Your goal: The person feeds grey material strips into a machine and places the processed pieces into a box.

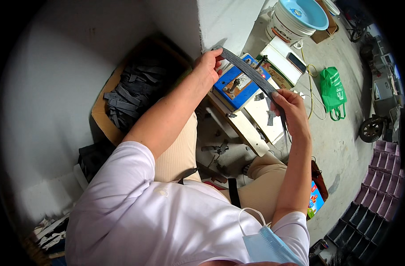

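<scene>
A dark grey fabric strip [245,68] is stretched between my two hands. My left hand [209,65] pinches its upper-left end, close to the wall corner. Its lower-right part is in my right hand [290,106], and thin loose ends hang below the fingers. Beneath the strip lies a blue-topped machine [234,94] with upright metal posts, a worn plate and a lit red light. It rests on a cream-coloured wooden bench [252,134], where small grey scraps [270,118] lie.
On my left, a cardboard box [104,109] holds many grey strips [132,93]. Beyond the machine are a box with a phone [296,63], a white bucket [282,26] under a blue basin [303,13], and a green bag [332,89]. A yellow cable [311,96] crosses the floor.
</scene>
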The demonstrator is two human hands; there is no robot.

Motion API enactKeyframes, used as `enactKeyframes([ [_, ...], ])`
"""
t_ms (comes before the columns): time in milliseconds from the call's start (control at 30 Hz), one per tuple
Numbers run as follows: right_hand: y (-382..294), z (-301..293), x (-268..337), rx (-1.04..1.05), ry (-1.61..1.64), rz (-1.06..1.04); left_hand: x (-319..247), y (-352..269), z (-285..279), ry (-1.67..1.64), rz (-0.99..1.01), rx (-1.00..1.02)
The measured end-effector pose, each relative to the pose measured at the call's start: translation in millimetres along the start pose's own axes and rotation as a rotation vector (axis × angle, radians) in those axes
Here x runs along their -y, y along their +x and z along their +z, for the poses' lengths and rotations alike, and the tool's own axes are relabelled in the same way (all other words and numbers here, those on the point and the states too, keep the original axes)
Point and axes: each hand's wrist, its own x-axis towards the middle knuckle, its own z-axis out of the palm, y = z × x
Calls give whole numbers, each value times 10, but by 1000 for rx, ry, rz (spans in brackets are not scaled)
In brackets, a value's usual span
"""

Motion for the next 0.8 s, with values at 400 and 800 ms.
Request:
enactKeyframes([
  [400,37,-22,-54,-3,-30,26,3,-73,52,-31,32,-76],
  [800,99,-142,-236,-46,12,20,25,-158,41,7,317,-74],
])
